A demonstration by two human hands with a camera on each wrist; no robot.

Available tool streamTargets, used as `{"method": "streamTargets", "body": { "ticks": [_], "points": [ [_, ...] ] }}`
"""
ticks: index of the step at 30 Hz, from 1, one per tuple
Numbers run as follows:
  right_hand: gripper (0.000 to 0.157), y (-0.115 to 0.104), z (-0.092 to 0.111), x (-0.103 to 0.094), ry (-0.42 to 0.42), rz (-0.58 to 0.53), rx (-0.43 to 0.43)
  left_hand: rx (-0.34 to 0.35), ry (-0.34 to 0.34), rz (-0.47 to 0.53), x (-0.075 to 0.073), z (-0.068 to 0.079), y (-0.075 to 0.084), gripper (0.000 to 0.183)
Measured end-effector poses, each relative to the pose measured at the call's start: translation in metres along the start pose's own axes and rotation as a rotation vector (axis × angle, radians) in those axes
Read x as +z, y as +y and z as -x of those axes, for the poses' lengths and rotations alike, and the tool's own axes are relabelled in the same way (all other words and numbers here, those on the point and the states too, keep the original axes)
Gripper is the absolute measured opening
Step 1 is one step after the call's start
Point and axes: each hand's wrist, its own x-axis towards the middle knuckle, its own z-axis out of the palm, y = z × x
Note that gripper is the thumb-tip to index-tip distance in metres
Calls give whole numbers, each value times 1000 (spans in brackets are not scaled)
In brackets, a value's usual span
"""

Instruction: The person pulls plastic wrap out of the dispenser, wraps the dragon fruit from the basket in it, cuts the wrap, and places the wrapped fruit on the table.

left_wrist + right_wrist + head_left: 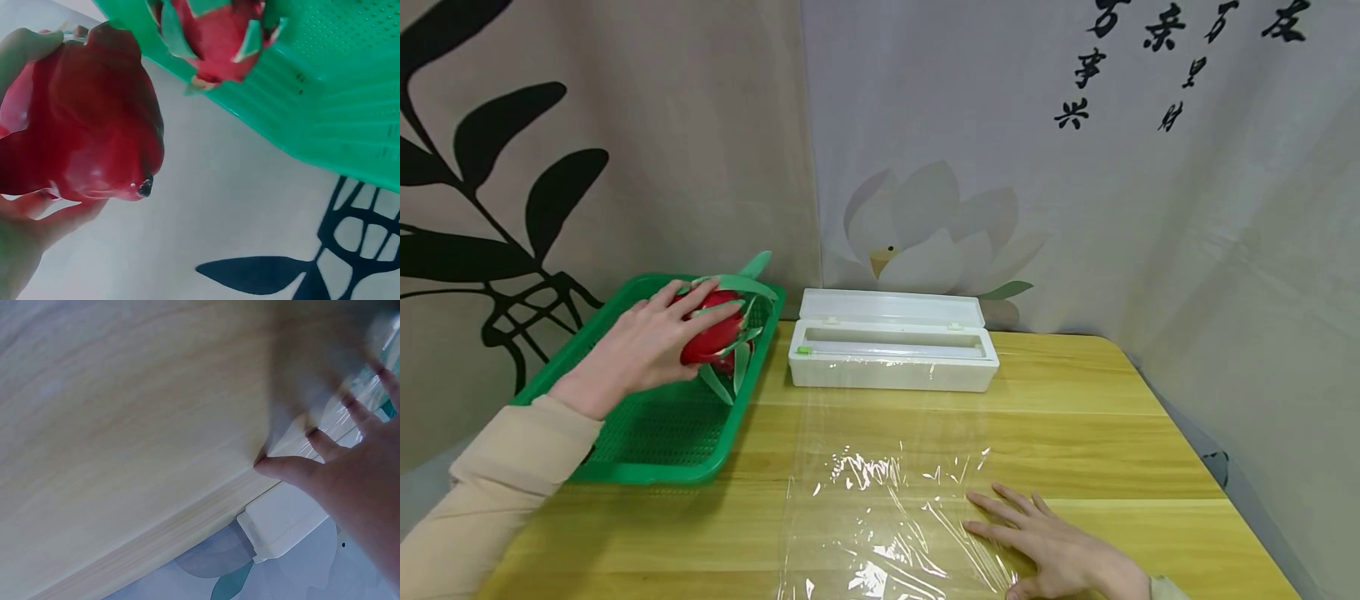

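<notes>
In the head view my left hand (651, 343) grips a red dragon fruit (721, 332) with green scales, over the right side of a green plastic basket (696, 475). The left wrist view shows the fruit's smooth red skin (94, 131) between thumb and fingers, and a second dragon fruit (219, 39) by the basket wall. A sheet of clear cling film (880, 517) lies wrinkled and shiny across the table. My right hand (1052, 542) rests with spread fingers at its right edge; the thumb (287, 469) touches the tabletop in the right wrist view.
Behind the film stands a white cling film box (891, 377), its lid (891, 308) raised and a green slider (804, 350) on its front edge. The film runs out over its front. The wooden table (1075, 417) meets a printed curtain (1225, 250) at the back.
</notes>
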Motion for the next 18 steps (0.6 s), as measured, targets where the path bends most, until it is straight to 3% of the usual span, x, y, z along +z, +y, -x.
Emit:
{"method": "streamTargets", "body": {
  "ticks": [4, 18],
  "points": [
    [79, 0, 0, 0, -3, -1, -2, 46, 28, -10, -1, -5, 11, 93],
    [81, 1, 0, 1, 0, 9, -1, 149, 3, -6, -7, -22, 57, 92]
  ]
}}
